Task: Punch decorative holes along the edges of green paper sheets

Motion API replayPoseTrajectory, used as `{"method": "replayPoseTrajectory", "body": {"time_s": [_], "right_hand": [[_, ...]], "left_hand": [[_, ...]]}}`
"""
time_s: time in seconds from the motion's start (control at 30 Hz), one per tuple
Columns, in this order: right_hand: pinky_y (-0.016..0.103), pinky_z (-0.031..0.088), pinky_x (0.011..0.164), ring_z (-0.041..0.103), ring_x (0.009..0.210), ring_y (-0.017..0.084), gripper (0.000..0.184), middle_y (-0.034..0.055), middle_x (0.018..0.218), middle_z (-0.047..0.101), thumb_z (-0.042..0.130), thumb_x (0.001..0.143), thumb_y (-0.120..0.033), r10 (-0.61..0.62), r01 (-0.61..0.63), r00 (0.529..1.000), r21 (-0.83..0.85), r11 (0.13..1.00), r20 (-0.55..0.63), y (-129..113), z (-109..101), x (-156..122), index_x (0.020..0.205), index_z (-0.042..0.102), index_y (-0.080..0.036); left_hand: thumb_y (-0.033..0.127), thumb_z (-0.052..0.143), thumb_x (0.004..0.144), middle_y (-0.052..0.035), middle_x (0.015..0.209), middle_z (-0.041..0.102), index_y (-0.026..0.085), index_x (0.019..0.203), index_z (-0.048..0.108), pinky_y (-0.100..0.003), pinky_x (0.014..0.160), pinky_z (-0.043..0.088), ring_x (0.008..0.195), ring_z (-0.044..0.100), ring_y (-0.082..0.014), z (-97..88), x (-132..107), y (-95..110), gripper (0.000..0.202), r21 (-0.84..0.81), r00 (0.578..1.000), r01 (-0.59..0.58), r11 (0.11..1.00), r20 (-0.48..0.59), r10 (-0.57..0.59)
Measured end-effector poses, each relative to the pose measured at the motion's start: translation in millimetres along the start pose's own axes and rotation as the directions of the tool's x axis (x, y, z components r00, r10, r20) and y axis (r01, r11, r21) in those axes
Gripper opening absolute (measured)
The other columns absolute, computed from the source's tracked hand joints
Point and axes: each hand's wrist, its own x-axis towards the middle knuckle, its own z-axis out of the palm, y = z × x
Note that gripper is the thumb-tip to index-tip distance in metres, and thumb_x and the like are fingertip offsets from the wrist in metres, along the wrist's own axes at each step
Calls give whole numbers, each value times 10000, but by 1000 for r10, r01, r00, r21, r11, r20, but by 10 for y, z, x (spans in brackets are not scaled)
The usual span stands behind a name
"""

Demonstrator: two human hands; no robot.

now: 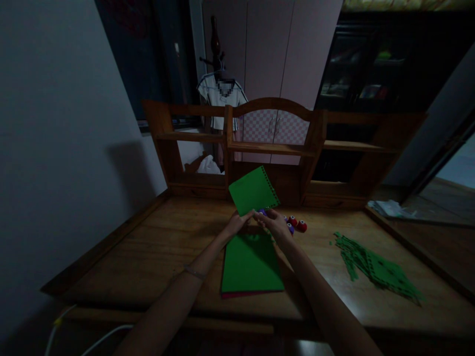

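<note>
My left hand (239, 222) is closed on the lower edge of a green paper sheet (250, 190), which tilts up away from me. A row of small punched holes runs along the sheet's right edge. My right hand (275, 222) is closed round a small purple craft punch (261, 212) at the sheet's lower right edge. Below both hands lies a stack of green paper (252, 267), with a reddish sheet showing underneath. Just right of my right hand sit several small punches, among them a red punch (302, 226) and another purple punch (290, 228).
Punched green sheets and strips (386, 274) lie on the right of the wooden desk (166, 242). A wooden shelf unit (270, 147) rises along the back. A wall (67, 148) borders the left, and a white cable (106, 340) hangs at the front left.
</note>
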Motion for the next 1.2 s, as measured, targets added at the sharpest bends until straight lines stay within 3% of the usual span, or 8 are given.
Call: {"method": "replayPoseTrajectory", "body": {"time_s": [0.17,0.37,0.6,0.8,1.07,1.2], "right_hand": [[243,387,536,543,579,138,412,29,673,620,667,561,-531,10,-11,1000,-44,999,-27,-10,-4,-23,732,604,-161],[236,379,525,540,575,136,406,23,641,604,662,572,-524,-2,1,1000,-31,1000,-30,-38,-19,-23,716,586,-152],[238,382,528,537,567,132,416,24,643,612,654,575,-531,-7,6,1000,-35,999,-24,-2,-27,10,720,591,-147],[235,379,508,535,552,131,422,11,611,592,672,553,-529,-2,0,999,-38,999,-48,-71,-6,-29,717,594,-149],[233,388,500,547,548,138,406,20,612,590,661,578,-519,11,-15,998,-61,998,-63,-37,-11,-16,735,595,-151],[227,374,480,526,519,126,403,17,592,581,653,582,-517,-1,-2,999,-56,998,-54,-10,-13,-5,737,598,-149]], "left_hand": [[546,567,667,33,509,429,137,652,581,-237,495,261,464,337,-82,-18,-8,-12,410,77,999,-37,996,18,36],[559,554,672,44,473,378,137,668,586,-234,464,230,440,293,-74,-23,-36,15,423,116,999,4,993,33,-8],[580,550,659,32,491,417,125,661,587,-228,475,276,458,334,-81,-24,-22,-23,457,163,1000,28,986,2,-29],[515,576,682,-20,701,577,144,884,622,-234,571,367,604,482,-116,-29,13,-57,425,119,995,-92,989,33,89],[517,532,720,-9,622,536,123,763,605,-238,559,356,557,451,-106,-31,28,-69,404,128,987,-142,982,90,131],[531,545,697,-11,626,544,127,768,609,-244,566,361,582,468,-118,-13,33,-67,415,121,989,-141,983,61,134]]}}
